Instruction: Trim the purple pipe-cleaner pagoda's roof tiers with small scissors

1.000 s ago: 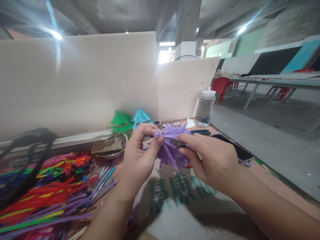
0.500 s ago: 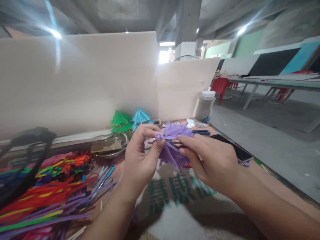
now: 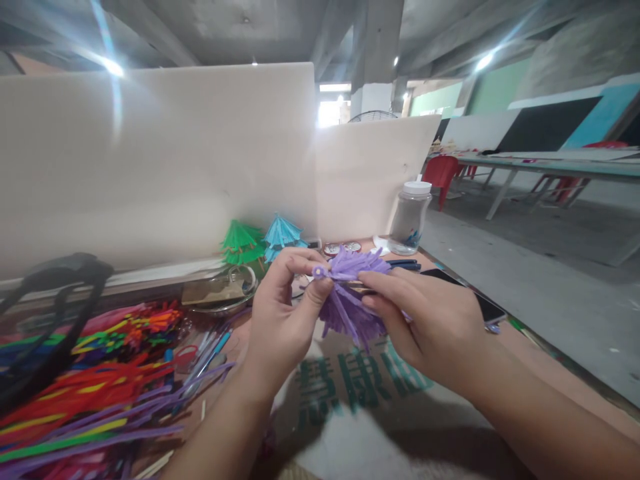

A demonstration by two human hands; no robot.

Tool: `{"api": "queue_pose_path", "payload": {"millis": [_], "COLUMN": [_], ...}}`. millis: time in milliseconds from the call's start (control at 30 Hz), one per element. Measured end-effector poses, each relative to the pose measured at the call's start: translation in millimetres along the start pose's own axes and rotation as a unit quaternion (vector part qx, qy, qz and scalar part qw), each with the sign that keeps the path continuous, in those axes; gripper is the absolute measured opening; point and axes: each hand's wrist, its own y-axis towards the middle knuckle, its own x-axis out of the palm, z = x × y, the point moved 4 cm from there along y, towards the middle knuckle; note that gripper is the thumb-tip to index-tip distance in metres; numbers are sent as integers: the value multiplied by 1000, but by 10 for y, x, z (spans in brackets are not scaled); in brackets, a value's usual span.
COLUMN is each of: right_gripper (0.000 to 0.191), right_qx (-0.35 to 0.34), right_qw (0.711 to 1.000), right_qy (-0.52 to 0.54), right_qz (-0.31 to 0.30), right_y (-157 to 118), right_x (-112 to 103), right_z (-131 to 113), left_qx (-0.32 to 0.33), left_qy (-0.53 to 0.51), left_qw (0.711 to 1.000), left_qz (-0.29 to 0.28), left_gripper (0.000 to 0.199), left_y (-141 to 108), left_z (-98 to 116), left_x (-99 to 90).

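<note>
though partly behind right hand [image 3: 430,313], phone [image 3: 491,309]

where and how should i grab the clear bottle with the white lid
Best gripped around the body of the clear bottle, below the white lid, probably from the right. It stands upright, its tall rounded sides should suit wrapped fingers, and the cream board rises behind and to its left.
</note>
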Motion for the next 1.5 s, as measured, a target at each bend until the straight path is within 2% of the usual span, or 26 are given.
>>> {"api": "queue_pose_path", "payload": {"millis": [733, 1033, 1200, 1500], "right_gripper": [17, 17, 14, 20], "right_qx": [13, -18, -7, 5], "right_qw": [999, 999, 1000, 1000], "right_qy": [15, -45, -21, -11], "right_qz": [-25, -6, -16, -27], "right_y": [-18, 2, -9, -20], "right_x": [27, -8, -15, 3], "right_z": [10, -15, -5, -2], "left_qx": [-1, -7, -9, -14], "left_qy": [-2, 5, 15, 15], "left_qw": [1000, 1000, 1000, 1000], "left_qz": [-10, -7, -5, -6], "left_gripper": [6, 6, 8, 7], "left_y": [3, 0, 5, -24], "left_z": [14, -7, -13, -15], "left_x": [6, 1, -2, 7]}}
